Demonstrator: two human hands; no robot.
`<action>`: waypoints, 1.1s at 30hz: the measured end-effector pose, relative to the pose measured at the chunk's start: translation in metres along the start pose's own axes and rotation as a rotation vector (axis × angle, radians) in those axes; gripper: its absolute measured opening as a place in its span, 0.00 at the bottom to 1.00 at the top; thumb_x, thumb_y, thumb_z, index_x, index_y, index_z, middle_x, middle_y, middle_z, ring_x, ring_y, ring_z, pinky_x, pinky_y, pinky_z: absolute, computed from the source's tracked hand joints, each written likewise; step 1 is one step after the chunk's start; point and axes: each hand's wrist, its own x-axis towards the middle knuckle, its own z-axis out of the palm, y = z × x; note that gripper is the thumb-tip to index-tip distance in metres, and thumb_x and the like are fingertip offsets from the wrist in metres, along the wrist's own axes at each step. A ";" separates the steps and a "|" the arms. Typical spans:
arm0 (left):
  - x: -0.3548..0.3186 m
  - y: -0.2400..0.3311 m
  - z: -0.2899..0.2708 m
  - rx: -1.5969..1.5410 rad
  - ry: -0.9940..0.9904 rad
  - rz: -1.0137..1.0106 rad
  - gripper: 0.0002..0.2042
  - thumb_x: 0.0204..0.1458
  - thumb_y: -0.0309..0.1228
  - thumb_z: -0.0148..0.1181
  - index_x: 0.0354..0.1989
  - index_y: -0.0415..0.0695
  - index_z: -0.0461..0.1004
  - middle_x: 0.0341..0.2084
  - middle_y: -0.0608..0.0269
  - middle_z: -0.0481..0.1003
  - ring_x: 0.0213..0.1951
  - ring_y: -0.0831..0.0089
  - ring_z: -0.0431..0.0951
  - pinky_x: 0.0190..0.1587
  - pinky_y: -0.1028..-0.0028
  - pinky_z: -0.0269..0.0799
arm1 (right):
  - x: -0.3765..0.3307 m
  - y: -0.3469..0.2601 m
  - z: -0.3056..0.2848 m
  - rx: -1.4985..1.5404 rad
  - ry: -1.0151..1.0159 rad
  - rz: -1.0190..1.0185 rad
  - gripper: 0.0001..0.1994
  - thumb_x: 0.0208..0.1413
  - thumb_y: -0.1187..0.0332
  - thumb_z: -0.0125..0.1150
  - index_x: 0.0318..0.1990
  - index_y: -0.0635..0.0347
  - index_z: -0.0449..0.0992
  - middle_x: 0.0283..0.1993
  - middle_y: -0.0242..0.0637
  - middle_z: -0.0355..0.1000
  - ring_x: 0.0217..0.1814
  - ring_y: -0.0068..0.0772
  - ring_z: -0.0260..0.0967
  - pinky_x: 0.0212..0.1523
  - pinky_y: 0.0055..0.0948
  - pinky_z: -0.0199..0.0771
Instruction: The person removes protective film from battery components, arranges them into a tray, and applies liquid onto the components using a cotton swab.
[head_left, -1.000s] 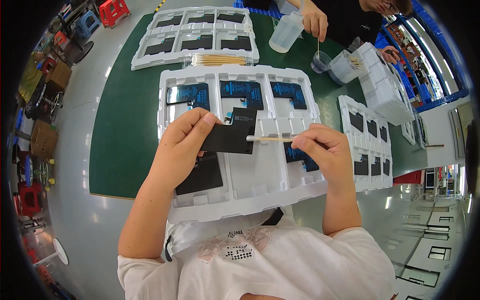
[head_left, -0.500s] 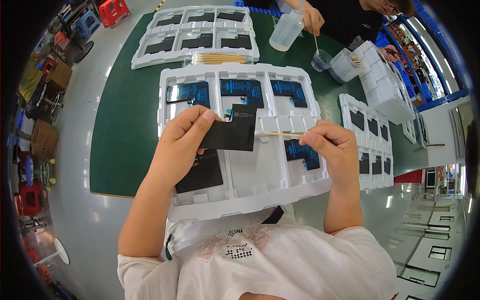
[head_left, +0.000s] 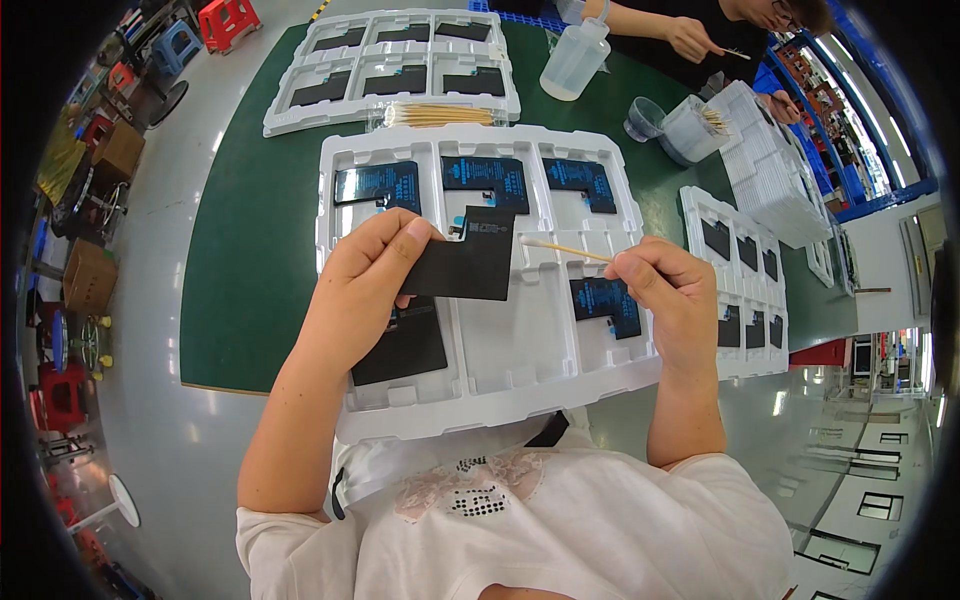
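Black cell lifted over white tray, swab at its edge

Left hand [head_left: 365,290] raised above the white moulded tray [head_left: 480,390], fingers [head_left: 400,235] clamped on the left half of a flat black L-shaped battery cell [head_left: 468,262], thumb underneath, probably so the right edge stays bare for wiping. Right hand [head_left: 672,300] just right of the cell, fingers [head_left: 635,268] pinched narrow round a thin wooden swab stick [head_left: 565,249], held level, tip touching or almost touching the cell's right edge. Cell kept tilted toward the face, clear of the tray, likely for a better look at the edge.

In the tray under the hands: six pockets, three blue-faced cells along the far row [head_left: 480,183], one more blue cell in the near right pocket [head_left: 606,304], one black cell face down in the near left pocket [head_left: 402,343], near middle pocket bare. Beyond that tray: a bundle of spare swab sticks [head_left: 438,116] lying against a second tray [head_left: 395,68] with six dark cells. Right of the main tray: a third tray [head_left: 745,290] of dark cells, count unclear. Farther right: a tall stack of white trays [head_left: 775,165]. Beyond the main tray, far right: one squeeze bottle [head_left: 575,62], one small cup [head_left: 644,117], one tub of sticks [head_left: 692,128], and another person's hand [head_left: 690,38] with a stick. All on a green mat over the table [head_left: 245,270]
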 end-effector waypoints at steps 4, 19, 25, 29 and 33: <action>0.000 0.000 0.001 0.039 0.007 -0.036 0.13 0.60 0.37 0.49 0.31 0.43 0.74 0.20 0.72 0.68 0.23 0.85 0.64 0.26 0.82 0.62 | -0.002 -0.002 -0.007 0.037 -0.024 0.074 0.06 0.53 0.71 0.63 0.29 0.66 0.80 0.25 0.29 0.70 0.26 0.14 0.58 0.27 0.17 0.53; -0.021 -0.007 0.038 0.858 -0.046 0.645 0.08 0.43 0.29 0.67 0.23 0.41 0.73 0.28 0.62 0.67 0.30 0.63 0.70 0.31 0.66 0.66 | -0.019 0.009 -0.029 0.043 0.102 0.064 0.07 0.54 0.70 0.62 0.30 0.66 0.79 0.26 0.28 0.68 0.27 0.15 0.59 0.28 0.17 0.55; -0.021 0.000 0.048 1.103 -0.020 0.707 0.10 0.44 0.32 0.66 0.25 0.42 0.70 0.30 0.62 0.67 0.32 0.63 0.70 0.33 0.66 0.67 | -0.024 0.014 -0.042 0.026 0.152 0.052 0.07 0.53 0.70 0.63 0.30 0.66 0.80 0.25 0.27 0.68 0.25 0.13 0.57 0.26 0.16 0.52; -0.015 0.020 0.070 1.024 -0.132 0.796 0.10 0.44 0.33 0.66 0.28 0.43 0.71 0.30 0.62 0.67 0.34 0.62 0.70 0.34 0.65 0.67 | -0.026 0.018 -0.050 0.027 0.220 0.032 0.07 0.54 0.70 0.63 0.30 0.65 0.80 0.24 0.25 0.68 0.24 0.12 0.54 0.25 0.15 0.50; 0.000 0.028 0.100 0.984 -0.291 0.806 0.13 0.44 0.33 0.65 0.36 0.43 0.71 0.33 0.62 0.68 0.40 0.62 0.69 0.42 0.63 0.65 | -0.028 0.021 -0.056 0.076 0.269 0.045 0.07 0.54 0.69 0.62 0.30 0.64 0.80 0.23 0.25 0.68 0.21 0.11 0.53 0.23 0.15 0.49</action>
